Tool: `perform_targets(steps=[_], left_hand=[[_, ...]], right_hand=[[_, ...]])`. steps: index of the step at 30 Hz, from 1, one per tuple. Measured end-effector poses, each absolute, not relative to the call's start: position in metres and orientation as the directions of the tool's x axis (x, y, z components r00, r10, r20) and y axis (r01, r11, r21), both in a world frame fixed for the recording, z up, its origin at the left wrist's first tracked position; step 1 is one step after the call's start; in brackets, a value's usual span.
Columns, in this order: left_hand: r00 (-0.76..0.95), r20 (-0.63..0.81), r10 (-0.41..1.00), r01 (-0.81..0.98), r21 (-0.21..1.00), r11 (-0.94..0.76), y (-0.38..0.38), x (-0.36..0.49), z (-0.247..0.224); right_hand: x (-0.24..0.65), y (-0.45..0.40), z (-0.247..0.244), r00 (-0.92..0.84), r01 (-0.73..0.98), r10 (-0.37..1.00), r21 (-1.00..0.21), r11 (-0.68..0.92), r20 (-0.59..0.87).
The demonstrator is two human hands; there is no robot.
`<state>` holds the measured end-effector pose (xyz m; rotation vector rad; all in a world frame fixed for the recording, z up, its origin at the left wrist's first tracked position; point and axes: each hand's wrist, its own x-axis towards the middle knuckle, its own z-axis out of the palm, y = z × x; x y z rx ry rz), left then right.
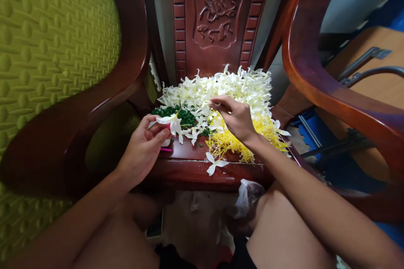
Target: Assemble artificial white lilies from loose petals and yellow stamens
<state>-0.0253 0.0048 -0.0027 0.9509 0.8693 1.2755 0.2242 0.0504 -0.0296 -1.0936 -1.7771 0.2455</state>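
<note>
Glossy red-brown chair seat [189, 173], thickly strewn
White flowers [230, 85] heap across the back; dark green pieces [187, 118] lie at the left, yellow strands [230, 143] tangle at the front right. A single white bloom [214, 163] rests near the front edge, and a pink stick [166, 149] lies toward the left.

White flowers [240, 86], yellow strands [232, 143], dark-green bits [187, 118], red-brown chair [189, 173], stud-patterned yellow-green mat [57, 29]
</note>
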Motion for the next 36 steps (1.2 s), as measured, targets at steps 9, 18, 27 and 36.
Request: perform_targets(steps=[9,18,27,36], left_hand=[[0.175,-0.058,0.983,-0.26,0.96,0.103,0.001,-0.018,-0.013],[0.22,-0.069,0.973,-0.275,0.953,0.13,0.0,-0.015,-0.014],[0.215,-0.045,0.976,-0.324,0.939,0.114,-0.003,-0.012,-0.011],[0.102,-0.028,0.994,-0.224,0.973,0.051,-0.004,-0.018,-0.009]], right_hand=[[0.205,0.007,-0.001,-0.008,0.649,0.455,-0.342,0.68,0.89],[0.203,-0.006,-0.001,-0.191,0.584,0.407,-0.229,0.778,0.893],[0.196,-0.013,-0.011,-0.317,0.465,0.483,-0.31,0.829,0.816],[0.173,-0.016,-0.031,-0.15,0.038,0.865,-0.871,0.489,0.479]])
